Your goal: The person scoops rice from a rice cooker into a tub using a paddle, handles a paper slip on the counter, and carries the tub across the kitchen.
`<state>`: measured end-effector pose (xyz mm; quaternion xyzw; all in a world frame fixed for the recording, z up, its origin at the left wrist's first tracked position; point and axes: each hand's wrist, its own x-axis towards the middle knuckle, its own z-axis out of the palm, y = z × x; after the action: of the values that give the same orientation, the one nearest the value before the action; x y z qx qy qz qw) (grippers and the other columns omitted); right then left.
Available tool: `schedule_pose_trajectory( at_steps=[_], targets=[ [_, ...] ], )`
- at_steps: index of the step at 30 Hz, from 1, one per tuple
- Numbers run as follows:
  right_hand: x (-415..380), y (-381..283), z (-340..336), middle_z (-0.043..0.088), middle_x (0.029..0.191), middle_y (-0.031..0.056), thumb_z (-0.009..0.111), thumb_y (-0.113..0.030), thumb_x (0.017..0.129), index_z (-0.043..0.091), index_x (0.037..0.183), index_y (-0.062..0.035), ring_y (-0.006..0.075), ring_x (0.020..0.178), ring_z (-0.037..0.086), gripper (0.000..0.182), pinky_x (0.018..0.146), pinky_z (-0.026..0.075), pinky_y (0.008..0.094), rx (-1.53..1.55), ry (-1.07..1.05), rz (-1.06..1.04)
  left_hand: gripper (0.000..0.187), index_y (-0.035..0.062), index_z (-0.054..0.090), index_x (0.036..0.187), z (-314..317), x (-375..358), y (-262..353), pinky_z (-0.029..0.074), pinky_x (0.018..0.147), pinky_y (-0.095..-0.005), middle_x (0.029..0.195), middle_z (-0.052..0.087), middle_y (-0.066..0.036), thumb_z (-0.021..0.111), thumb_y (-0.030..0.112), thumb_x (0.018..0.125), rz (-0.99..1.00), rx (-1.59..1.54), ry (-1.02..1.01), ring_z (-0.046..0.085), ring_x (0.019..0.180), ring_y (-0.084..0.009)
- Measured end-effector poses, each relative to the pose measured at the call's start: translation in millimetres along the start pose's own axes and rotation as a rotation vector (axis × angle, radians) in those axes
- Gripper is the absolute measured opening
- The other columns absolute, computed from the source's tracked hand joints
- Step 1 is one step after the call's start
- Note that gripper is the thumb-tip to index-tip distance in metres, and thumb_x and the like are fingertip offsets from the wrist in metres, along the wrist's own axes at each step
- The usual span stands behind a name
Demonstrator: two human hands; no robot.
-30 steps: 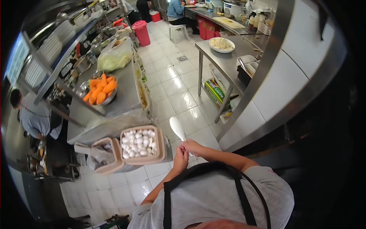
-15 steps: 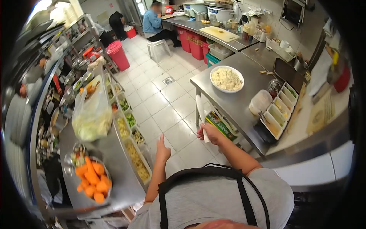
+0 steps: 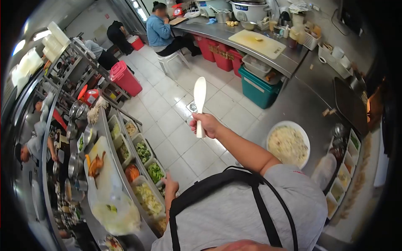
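Observation:
My right hand (image 3: pixel 206 125) is closed round the handle of a white rice paddle (image 3: pixel 200 93), held blade up above the tiled floor. My left hand (image 3: pixel 170 185) is low beside the row of vegetable tubs, a finger extended and nothing visible in it. Nearest to it are chopped green vegetables (image 3: pixel 155 172), with broccoli florets (image 3: pixel 143 151) and pale chopped cabbage (image 3: pixel 149 200) in neighbouring tubs. To the right of my right arm, a white bowl (image 3: pixel 307 146) of mixed rice stands on the steel table.
At left, a clear bag of shredded cabbage (image 3: pixel 116 214) and a white cutting board (image 3: pixel 98 146) with browned meat lie on the counter. A teal bin (image 3: pixel 257 89), pink bin (image 3: pixel 125 78) and white stool (image 3: pixel 166 63) stand ahead. A person (image 3: pixel 161 31) sits there; others work at left.
My right hand has raised the rice paddle forward and left, turning its blade upright. My left hand has moved down towards the tubs. The view has shifted, bringing the teal bin fully into sight.

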<state>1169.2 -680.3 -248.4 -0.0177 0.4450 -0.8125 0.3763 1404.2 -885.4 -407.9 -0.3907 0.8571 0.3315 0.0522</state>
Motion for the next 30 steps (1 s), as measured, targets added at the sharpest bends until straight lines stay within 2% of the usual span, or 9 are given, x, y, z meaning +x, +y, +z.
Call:
schedule_pose_trajectory(
  at_steps=[1, 3, 5, 6, 11, 13, 15, 20, 30],
  targets=[
    [28, -10, 3, 0.055, 0.071, 0.0043, 0.051, -0.028, 0.082, 0.047, 0.086, -0.0066, 0.0127, 0.06, 0.054, 0.022, 0.051, 0.046, 0.0273, -0.015, -0.013, 0.008, 0.066, 0.003, 0.025, 0.129, -14, 9, 10, 0.026, 0.098, -0.0396, 0.127, 0.017, -0.038, 0.049, 0.014, 0.068, -0.081, -0.054, -0.06, 0.021, 0.119, -0.0473],
    [82, -32, -1, 0.055, 0.073, 0.0047, 0.052, -0.026, 0.081, 0.048, 0.085, -0.0057, 0.0129, 0.06, 0.054, 0.021, 0.052, 0.046, 0.0269, -0.058, -0.013, -0.001, 0.06, 0.0044, 0.033, 0.126, -11, 65, -27, 0.039, 0.085, -0.0384, 0.12, 0.035, -0.034, 0.051, 0.019, 0.07, -0.091, 0.196, -0.056, 0.032, 0.117, -0.0415],
    [144, -48, -26, 0.055, 0.073, 0.0046, 0.052, -0.025, 0.081, 0.05, 0.085, -0.0054, 0.0131, 0.06, 0.054, 0.021, 0.052, 0.046, 0.0266, -0.047, -0.007, -0.082, 0.047, -0.0002, 0.05, 0.11, -21, 118, -40, 0.042, 0.078, -0.0371, 0.103, 0.051, -0.029, 0.054, 0.022, 0.069, 0.016, 0.218, -0.144, 0.05, 0.1, -0.0354],
    [170, -55, -40, 0.055, 0.073, 0.0046, 0.053, -0.025, 0.081, 0.05, 0.085, -0.0052, 0.0131, 0.059, 0.054, 0.02, 0.052, 0.046, 0.0265, -0.034, 0.0, -0.12, 0.035, -0.0041, 0.06, 0.083, -15, 155, -59, 0.043, 0.067, -0.038, 0.076, 0.058, -0.024, 0.055, 0.027, 0.068, 0.109, 0.17, -0.098, 0.058, 0.072, -0.0323],
    [232, -96, -134, 0.053, 0.069, 0.0048, 0.056, -0.022, 0.077, 0.052, 0.088, -0.0062, 0.0139, 0.058, 0.054, 0.019, 0.051, 0.046, 0.0263, 0.02, 0.42, -0.195, 0.039, -0.0034, 0.06, 0.069, -57, 315, 66, 0.043, 0.065, -0.044, 0.067, 0.056, -0.024, 0.053, 0.035, 0.07, 0.193, 0.26, -0.094, 0.054, 0.07, -0.0397],
    [239, -111, -179, 0.054, 0.07, 0.0053, 0.056, -0.022, 0.077, 0.052, 0.091, -0.0058, 0.0141, 0.058, 0.054, 0.022, 0.051, 0.045, 0.0258, 0.023, 0.582, -0.232, 0.034, 0.0003, 0.056, 0.099, -65, 393, 143, 0.042, 0.072, -0.0438, 0.095, 0.053, -0.028, 0.049, 0.019, 0.072, 0.273, 0.384, -0.188, 0.053, 0.083, -0.0417],
    [237, -121, -215, 0.053, 0.069, 0.0048, 0.055, -0.02, 0.077, 0.052, 0.094, -0.0057, 0.0136, 0.057, 0.053, 0.023, 0.05, 0.045, 0.0256, 0.088, 0.72, -0.313, 0.079, 0.0137, 0.01, 0.134, -65, 447, 231, 0.035, 0.091, -0.0402, 0.133, 0.011, -0.032, 0.049, 0.003, 0.067, 0.379, 0.411, -0.194, 0.032, 0.116, -0.0431],
    [231, -157, -268, 0.045, 0.059, 0.0017, 0.049, -0.009, 0.077, 0.051, 0.094, -0.0037, 0.0111, 0.05, 0.045, 0.018, 0.047, 0.042, 0.0259, 0.131, 0.962, -0.489, 0.065, 0.0101, 0.025, 0.131, -29, 565, 423, 0.032, 0.095, -0.0361, 0.13, 0.027, -0.026, 0.053, 0.015, 0.072, 0.897, 0.123, -0.297, 0.037, 0.115, -0.0363],
    [498, -382, -337, 0.056, 0.075, 0.003, 0.05, -0.006, 0.074, 0.052, 0.106, 0.0004, 0.0086, 0.06, 0.052, 0.032, 0.051, 0.04, 0.0205, -0.695, 0.829, -0.273, 0.061, 0.0044, 0.033, 0.126, 21, 716, 584, 0.036, 0.091, -0.0355, 0.116, 0.046, -0.024, 0.055, 0.031, 0.076, 0.688, 0.315, -0.623, 0.046, 0.107, -0.0341]
  ],
)
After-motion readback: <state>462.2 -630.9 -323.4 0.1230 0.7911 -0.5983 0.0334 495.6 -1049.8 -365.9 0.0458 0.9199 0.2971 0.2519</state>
